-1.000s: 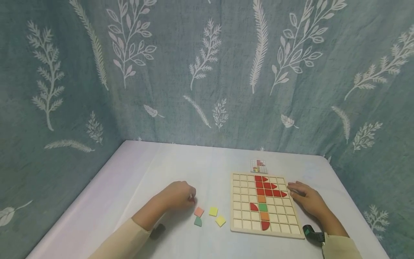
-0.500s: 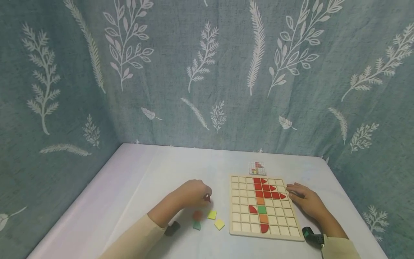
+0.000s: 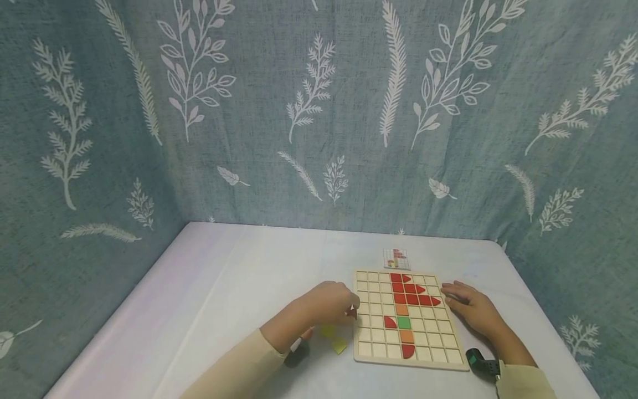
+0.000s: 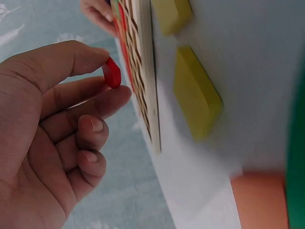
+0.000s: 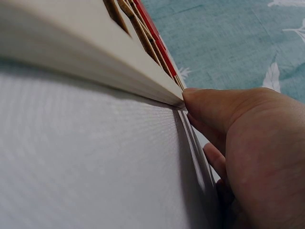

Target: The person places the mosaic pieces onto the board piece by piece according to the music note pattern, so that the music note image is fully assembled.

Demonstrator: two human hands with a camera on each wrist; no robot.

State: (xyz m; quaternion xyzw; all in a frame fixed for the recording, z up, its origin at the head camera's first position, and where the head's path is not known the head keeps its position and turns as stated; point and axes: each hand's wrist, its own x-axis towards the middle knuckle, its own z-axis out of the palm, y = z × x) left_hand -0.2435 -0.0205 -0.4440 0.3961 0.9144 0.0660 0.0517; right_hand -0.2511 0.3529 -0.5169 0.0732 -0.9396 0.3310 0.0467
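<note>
My left hand (image 3: 329, 303) pinches a small red tile (image 4: 112, 74) between thumb and fingertips, with the last two fingers curled in. It hovers just off the left edge of the wooden grid board (image 3: 432, 337). Red tiles (image 3: 412, 300) form three pointed rows on the board; below them an orange square (image 3: 401, 310), a green square (image 3: 404, 323), another orange square (image 3: 407, 336) and two rounded red pieces fill cells. My right hand (image 3: 471, 310) lies relaxed along the board's right side, its thumb at the edge in the right wrist view.
Two yellow tiles (image 4: 196, 93) lie left of the board, with an orange tile (image 4: 259, 200) and a green piece (image 4: 296, 157) nearby, partly covered by my left arm in the head view. A small pattern card (image 3: 396, 259) lies behind the board. Leaf-patterned cloth (image 3: 269, 111) hangs behind the table.
My left hand has carried the red tile rightward, over the loose tiles, up to the board's left edge. The right hand stays in place by the board.
</note>
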